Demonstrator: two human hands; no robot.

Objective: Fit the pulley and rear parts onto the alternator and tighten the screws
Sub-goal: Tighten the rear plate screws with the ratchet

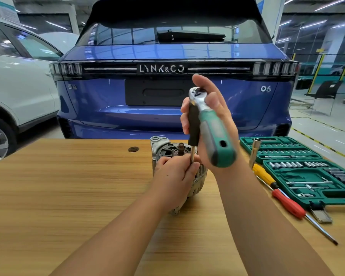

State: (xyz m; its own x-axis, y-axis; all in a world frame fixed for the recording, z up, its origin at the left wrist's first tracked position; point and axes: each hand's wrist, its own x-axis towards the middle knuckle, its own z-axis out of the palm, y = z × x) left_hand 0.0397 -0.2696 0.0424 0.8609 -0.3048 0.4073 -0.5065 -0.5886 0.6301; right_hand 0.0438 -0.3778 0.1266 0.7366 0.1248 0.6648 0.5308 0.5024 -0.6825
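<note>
sitting on a wooden surface (68,186) near its far edge, the alternator (167,150) is facing up with its shaft showing. the left hand (175,176) is curling around the alternator's body, fingertips pinching the thin metal shank of a tool. the right hand (211,120) is gripping a black-handled driver (193,124) together with a green-handled ratchet (213,126) above it. an open green socket set (307,172) and two screwdrivers are lying to the right.

Bright, even overhead strip lighting; glare streaks on blue car (173,56); soft shadows on counter (68,186); wide-angle edge bending.
</note>
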